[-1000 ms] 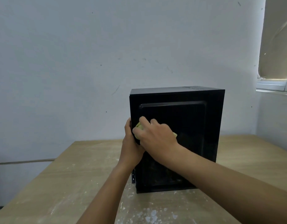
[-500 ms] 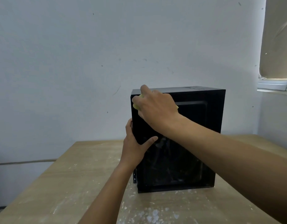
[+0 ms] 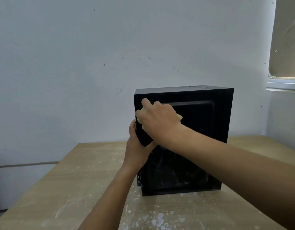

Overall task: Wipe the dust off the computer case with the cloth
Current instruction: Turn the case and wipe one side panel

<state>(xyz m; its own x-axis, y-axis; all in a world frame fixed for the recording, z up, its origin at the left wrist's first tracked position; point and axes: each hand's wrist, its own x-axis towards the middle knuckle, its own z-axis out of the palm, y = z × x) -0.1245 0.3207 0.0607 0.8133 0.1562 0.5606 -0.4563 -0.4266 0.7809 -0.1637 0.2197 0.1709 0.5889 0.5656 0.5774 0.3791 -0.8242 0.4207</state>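
The right hand (image 3: 158,120) with the yellow cloth (image 3: 179,116) slides back down the computer case (image 3: 201,130) from the top edge it reached half a second ago. It is now just above the left hand (image 3: 135,147), its wrist crossing that thumb.

One wide-angle camera, worn on the person's head, looks forward and slightly down across the table (image 3: 63,188) toward the wall (image 3: 77,63), with the computer case (image 3: 218,113) close ahead, just right of centre.

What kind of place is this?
Likely a bare workroom or spare office: scuffed white wall, speckled wooden table, blind over a window at right, and a PC case being wiped.
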